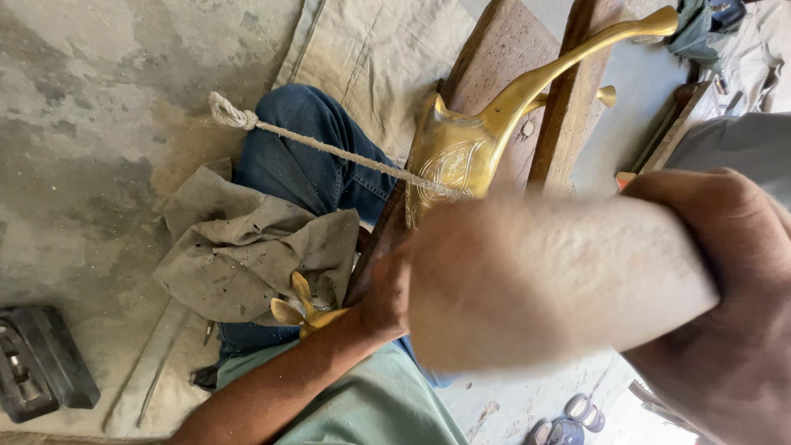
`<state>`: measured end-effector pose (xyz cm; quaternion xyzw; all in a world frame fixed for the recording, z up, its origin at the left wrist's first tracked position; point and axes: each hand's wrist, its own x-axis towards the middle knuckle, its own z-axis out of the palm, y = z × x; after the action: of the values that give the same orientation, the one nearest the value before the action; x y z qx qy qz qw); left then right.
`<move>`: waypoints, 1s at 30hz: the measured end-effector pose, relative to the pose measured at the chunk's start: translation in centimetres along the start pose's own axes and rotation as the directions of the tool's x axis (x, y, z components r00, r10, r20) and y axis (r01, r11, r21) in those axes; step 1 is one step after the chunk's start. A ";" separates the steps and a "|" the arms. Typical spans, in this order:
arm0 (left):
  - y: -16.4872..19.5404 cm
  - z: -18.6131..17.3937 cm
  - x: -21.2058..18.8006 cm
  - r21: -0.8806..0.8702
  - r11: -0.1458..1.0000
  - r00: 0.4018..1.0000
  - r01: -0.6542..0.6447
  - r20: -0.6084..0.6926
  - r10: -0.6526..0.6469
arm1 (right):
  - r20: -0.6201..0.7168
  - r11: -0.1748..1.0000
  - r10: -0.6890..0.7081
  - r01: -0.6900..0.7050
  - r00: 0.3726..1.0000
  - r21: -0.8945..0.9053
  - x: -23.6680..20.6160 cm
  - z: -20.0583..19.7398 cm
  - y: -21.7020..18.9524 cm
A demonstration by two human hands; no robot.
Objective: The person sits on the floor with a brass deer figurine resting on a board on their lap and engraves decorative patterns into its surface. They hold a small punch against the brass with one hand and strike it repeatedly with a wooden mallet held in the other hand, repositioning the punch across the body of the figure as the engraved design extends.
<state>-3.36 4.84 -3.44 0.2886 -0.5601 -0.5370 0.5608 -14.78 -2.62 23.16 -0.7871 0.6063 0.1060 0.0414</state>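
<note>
An engraved brass vessel [453, 156] with a long curved neck lies on a wooden plank [503, 49]. My right hand [733, 321] is closed around a thick, pale wooden club [544, 280], blurred, which crosses in front of the vessel's lower end. My left hand [386, 295] sits at the plank's edge just below the vessel. Its fingers are hidden behind the club, so its grip is unclear. A knotted rope [313, 144] runs taut across my jeans-clad knee [305, 165] to the vessel. Small brass leaf-shaped parts [298, 310] stick out beside my left wrist.
A dusty grey cloth [239, 247] is draped over my leg. A canvas sheet [379, 49] covers the concrete floor [99, 124]. A dark metal block [41, 367] sits at the lower left, sandals [577, 412] at the bottom right, and cloth and tools [700, 33] at the top right.
</note>
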 end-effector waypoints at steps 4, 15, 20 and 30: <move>-0.3 -0.1 -0.5 0.032 0.999 0.999 0.012 0.032 -0.013 | 0.045 0.982 -0.083 0.090 0.995 -0.165 1.0 -0.4 -0.6; -0.4 -0.2 -0.5 0.023 1.000 1.000 -0.018 -0.013 0.018 | 0.230 0.932 -0.014 0.096 0.973 -0.350 1.3 -0.4 0.0; -0.4 -0.3 -0.3 0.005 0.998 0.998 -0.057 -0.024 0.057 | 0.124 0.993 0.053 -0.040 0.991 -0.107 0.9 -0.2 0.4; -0.6 0.2 -0.9 -0.006 0.991 0.989 -0.135 -0.067 0.134 | 0.074 0.957 -0.110 0.125 0.991 -0.261 1.2 -0.4 -0.2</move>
<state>-3.48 5.61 -4.25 0.2648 -0.5567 -0.4910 0.6155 -14.24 -3.77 23.27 -0.8167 0.5374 0.2063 -0.0403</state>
